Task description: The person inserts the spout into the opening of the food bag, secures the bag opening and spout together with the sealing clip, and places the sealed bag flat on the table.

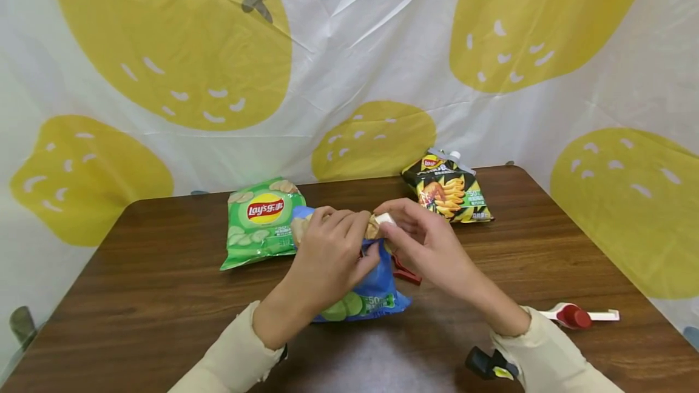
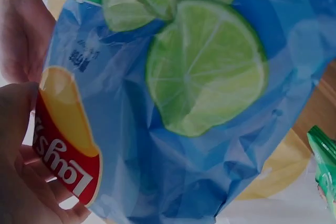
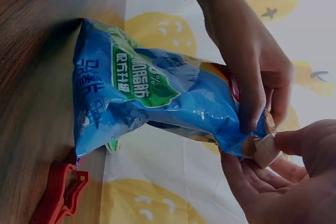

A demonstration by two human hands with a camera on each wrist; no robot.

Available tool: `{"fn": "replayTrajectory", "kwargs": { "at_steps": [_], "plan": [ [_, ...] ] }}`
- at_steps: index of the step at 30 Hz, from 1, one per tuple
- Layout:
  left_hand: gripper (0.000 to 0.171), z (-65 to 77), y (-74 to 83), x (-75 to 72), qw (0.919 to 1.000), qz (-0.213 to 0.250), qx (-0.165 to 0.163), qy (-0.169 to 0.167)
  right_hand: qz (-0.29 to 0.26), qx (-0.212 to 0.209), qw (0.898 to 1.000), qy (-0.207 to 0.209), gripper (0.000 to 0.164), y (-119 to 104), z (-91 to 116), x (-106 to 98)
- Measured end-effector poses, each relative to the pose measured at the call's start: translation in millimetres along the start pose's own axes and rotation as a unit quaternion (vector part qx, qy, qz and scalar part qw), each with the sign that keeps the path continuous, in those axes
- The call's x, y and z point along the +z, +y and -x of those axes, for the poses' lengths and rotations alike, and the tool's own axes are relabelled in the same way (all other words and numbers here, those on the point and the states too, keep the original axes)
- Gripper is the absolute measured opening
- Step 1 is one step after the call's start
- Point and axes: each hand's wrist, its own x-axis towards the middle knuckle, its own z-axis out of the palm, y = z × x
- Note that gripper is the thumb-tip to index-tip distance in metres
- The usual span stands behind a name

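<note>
A blue Lay's chip bag (image 1: 377,281) with lime slices printed on it stands on the table, its top folded over. My left hand (image 1: 333,253) grips the bag just below the fold, fingers over the far side and thumb on the near side. At the right end of the fold, my right hand (image 1: 423,241) pinches the rolled top between thumb and fingers. A small whitish piece (image 3: 266,150) sits under that thumb; whether it is part of the bag, I cannot tell. Behind the bag's right side, a red clip (image 1: 406,272) lies on the table, partly hidden.
A green Lay's bag (image 1: 262,223) lies at the back left. At the back right is a black Lay's bag (image 1: 450,193) with a grey clip and white cap (image 1: 454,155) along its top. A white clip with a red cap (image 1: 574,316) lies near the right edge.
</note>
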Motion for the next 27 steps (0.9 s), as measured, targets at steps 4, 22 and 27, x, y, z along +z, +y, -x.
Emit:
{"fn": "replayTrajectory", "kwargs": {
  "at_steps": [4,22,27],
  "plan": [
    [0.027,0.2,-1.0,0.5,0.9993,0.030,-0.012,0.018,0.019,-0.011,1.000,0.011,0.018,1.2,0.4,-0.2],
    [0.041,0.2,3.2,1.8,0.9858,0.142,-0.044,0.078,0.020,-0.048,0.998,0.042,0.016,1.4,5.3,4.6],
    [0.040,-0.1,1.4,1.9,0.9828,0.160,-0.033,0.086,0.042,-0.058,0.996,0.043,0.015,0.2,4.9,4.2]
  ]
}}
